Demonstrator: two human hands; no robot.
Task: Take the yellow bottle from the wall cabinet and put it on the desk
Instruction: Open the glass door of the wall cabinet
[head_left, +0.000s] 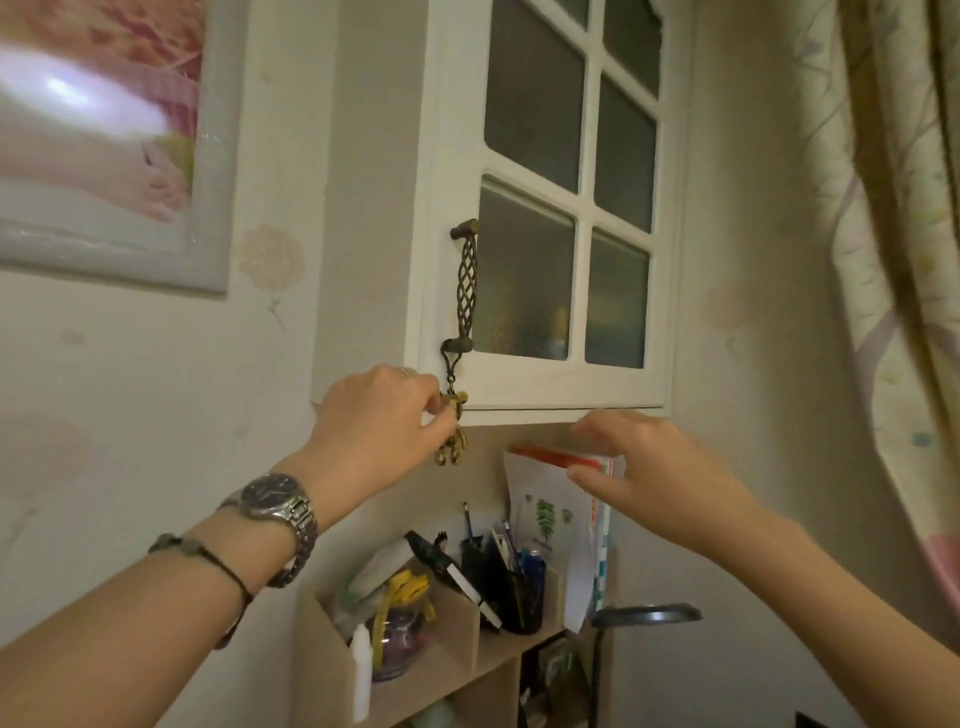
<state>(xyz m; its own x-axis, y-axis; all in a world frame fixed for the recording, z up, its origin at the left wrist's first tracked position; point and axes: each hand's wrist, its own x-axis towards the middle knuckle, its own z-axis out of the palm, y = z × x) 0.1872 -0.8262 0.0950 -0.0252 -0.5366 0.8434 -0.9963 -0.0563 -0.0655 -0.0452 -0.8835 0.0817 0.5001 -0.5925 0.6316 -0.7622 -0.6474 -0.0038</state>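
Yellow bottle (558, 325) shows only as a blurred yellow shape behind the frosted lower-left pane of the wall cabinet (540, 208), whose white door is shut. Left hand (376, 421), with a ring, a metal watch (278, 501) and a cord bracelet (208, 558) on the wrist, is closed with its fingertips pinching the brass charm (453, 428) that hangs from the bottom of the twisted metal door handle (464, 286). Right hand (652, 470) is raised just below the cabinet's underside, fingers loosely spread and holding nothing.

Below the hands stands a wooden shelf organiser (457, 649). Its left compartment holds a jar (397, 642) with yellow items on top and a white bottle (360, 670) at its front; a dark cup of pens (511, 577) sits in the middle section, and papers (556, 514) with a red edge lean upright at the right. A dark round lamp head (647, 616) sits just beside the organiser.

Pale flowered wallpaper covers the walls. A framed pink picture (104, 140) hangs at the left, and a patterned curtain (898, 260) falls at the right.
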